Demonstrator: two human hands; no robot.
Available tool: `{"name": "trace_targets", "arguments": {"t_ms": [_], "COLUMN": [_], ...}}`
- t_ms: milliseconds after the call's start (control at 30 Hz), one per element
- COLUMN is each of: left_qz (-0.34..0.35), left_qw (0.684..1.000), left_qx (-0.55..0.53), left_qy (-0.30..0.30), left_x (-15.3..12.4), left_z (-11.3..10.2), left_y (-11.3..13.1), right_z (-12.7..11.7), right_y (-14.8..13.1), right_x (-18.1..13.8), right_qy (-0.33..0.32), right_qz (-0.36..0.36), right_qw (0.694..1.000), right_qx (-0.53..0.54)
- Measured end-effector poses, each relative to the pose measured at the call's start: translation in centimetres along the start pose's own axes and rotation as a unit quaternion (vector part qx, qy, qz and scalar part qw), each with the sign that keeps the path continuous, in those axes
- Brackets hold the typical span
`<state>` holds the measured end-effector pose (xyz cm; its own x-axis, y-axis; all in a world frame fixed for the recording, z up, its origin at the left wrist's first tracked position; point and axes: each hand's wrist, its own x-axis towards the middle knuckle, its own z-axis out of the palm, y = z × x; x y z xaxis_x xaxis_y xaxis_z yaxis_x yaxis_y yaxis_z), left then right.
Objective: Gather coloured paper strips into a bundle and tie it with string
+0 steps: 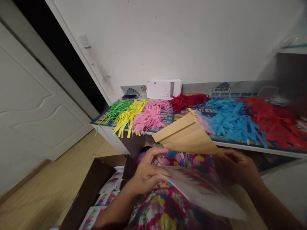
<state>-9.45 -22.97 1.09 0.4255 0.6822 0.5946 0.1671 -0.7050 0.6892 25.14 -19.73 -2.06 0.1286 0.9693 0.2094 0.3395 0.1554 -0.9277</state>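
My right hand [240, 167] pinches the right corner of a brown paper envelope [187, 137], which is held tilted at the front edge of the table. Over my lap, my left hand [150, 172] grips the left edge of a clear plastic packet [203, 188] with a white printed card in it. The left forefinger reaches up to the envelope's lower edge; I cannot tell if it presses on it. Behind the envelope shows a small bundle of multicoloured strips [203, 123], partly hidden.
Paper-strip piles in green [120, 108], yellow [130, 116], pink [153, 116], dark red [188, 101], blue [235, 119] and red [275, 121] line the table. White cards [164, 89] lean on the wall. An open carton [83, 188] with several packets stands left.
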Motion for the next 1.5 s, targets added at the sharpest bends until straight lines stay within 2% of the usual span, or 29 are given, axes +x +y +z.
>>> {"name": "trace_targets", "arguments": {"t_ms": [100,267,367,467,533,600,700,767,867,1000,1100,1233,1500], "left_qz": [-0.038,-0.066,-0.085,-0.086,-0.081,-0.079,-0.082,-0.085,-0.069,-0.076,-0.113,-0.124,-0.127], "left_qw": [0.998,0.998,0.994,0.990,0.986,0.981,0.976,0.976,0.980,0.973,0.966,0.970,0.971], "left_qx": [-0.057,-0.006,-0.001,0.049,0.102,0.134,0.145,0.141,0.106,0.044,0.027,0.000,-0.037], "left_qy": [0.013,-0.019,-0.074,-0.104,-0.107,-0.119,-0.138,-0.140,-0.155,-0.216,-0.232,-0.209,-0.200], "left_x": [0.7,3.6,4.5,4.8,5.0,5.2,5.5,5.6,5.8,6.4,6.9,6.8,6.7], "left_z": [-0.4,-0.8,-0.9,-0.7,-0.4,-0.2,0.0,-0.2,-0.7,-1.1,-1.1,-1.0,-1.3], "left_y": [-0.3,-0.3,0.2,0.8,1.3,1.6,1.9,2.0,2.2,2.5,2.2,1.4,0.4], "right_z": [0.4,1.4,0.5,-0.6,-0.6,0.4,2.8,4.1,4.9,5.1,5.3,5.6,5.4], "right_y": [2.1,4.7,4.2,0.9,-2.5,-6.0,-9.9,-10.8,-10.3,-9.3,-9.2,-8.9,-6.9], "right_x": [-0.6,-1.5,-0.7,0.9,1.6,2.0,2.6,3.2,4.3,5.0,5.1,5.6,7.0], "right_qy": [0.001,0.009,-0.075,-0.134,-0.122,-0.183,-0.245,-0.255,-0.266,-0.294,-0.276,-0.265,-0.257], "right_qz": [0.006,-0.019,-0.040,-0.098,-0.181,-0.257,-0.263,-0.245,-0.234,-0.256,-0.322,-0.442,-0.537], "right_qw": [1.000,1.000,0.996,0.981,0.970,0.945,0.929,0.929,0.927,0.911,0.896,0.848,0.798], "right_qx": [0.013,-0.008,-0.041,-0.098,-0.110,-0.087,-0.092,-0.108,-0.125,-0.133,-0.132,-0.121,-0.096]}}
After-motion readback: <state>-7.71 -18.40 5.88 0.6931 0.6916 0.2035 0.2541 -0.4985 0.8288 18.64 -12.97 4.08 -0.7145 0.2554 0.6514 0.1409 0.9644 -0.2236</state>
